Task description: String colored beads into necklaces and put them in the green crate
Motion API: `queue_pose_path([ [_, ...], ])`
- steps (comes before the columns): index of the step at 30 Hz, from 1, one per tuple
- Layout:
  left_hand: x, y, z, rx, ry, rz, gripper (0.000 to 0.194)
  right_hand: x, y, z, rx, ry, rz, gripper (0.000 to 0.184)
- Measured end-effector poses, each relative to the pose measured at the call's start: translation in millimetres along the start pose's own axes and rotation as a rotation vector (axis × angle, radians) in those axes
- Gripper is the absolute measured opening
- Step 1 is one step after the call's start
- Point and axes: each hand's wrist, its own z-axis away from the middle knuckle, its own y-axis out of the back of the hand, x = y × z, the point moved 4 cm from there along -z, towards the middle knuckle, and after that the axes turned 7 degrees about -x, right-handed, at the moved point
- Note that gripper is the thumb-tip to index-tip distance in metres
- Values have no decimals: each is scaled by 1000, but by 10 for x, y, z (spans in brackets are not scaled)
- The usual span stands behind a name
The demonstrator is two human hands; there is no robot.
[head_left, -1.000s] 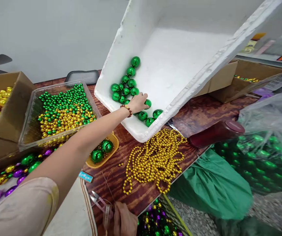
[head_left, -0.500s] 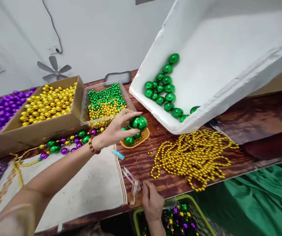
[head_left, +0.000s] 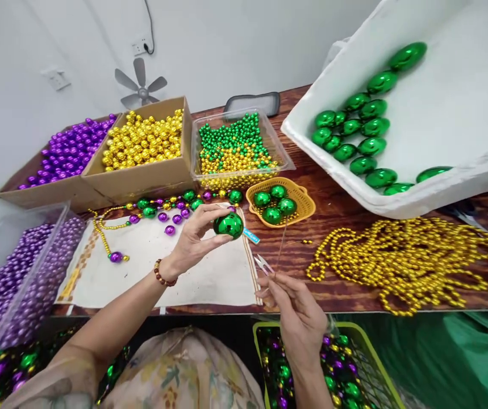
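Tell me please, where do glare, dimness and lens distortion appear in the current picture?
Head view: bright glints on the glossy green ball in the left hand; head view: green balls in the foam box look stretched into slanted ovals, probably by the wide lens; head view: green fabric at lower right looks dim.

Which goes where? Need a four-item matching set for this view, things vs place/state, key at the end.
Things
1. Fan
2. Large green ball
3. Gold strands
4. Orange basket

Place or state
A. Loosely heaped on the table
B. Has four green balls in it
C. Behind the cardboard boxes
D. Between thumb and fingers of the left hand

Pairs: 1-C, 2-D, 3-A, 4-B
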Motion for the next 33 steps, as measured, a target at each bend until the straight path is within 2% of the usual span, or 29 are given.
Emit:
queue_pose_path([
  [3, -22, 273, 187, 148, 118, 163, 38, -93, -398, 92, -99, -18, -66, 11],
  [6, -46, 581, 347, 290, 258, 403, 32, -8, -708, 251, -180, -33, -43, 12],
  [10, -34, 893, 498, 381, 346, 618, 33, 86, -979, 423, -287, -47, 50, 15],
  [13, -25, 1017, 573, 410, 358, 691, 35, 62, -1116, 480, -342, -23, 109, 16],
  [17, -35, 1086, 639, 435, 353, 742, 37, 34, -1223, 500, -365, -16, 167, 17],
  [23, -76, 1092, 696, 437, 351, 768, 42, 46, -1284, 508, -375, -66, 184, 19],
  [33, -51, 942, 756, 384, 306, 686, 34, 226, -1381, 510, -341, -110, 169, 20],
])
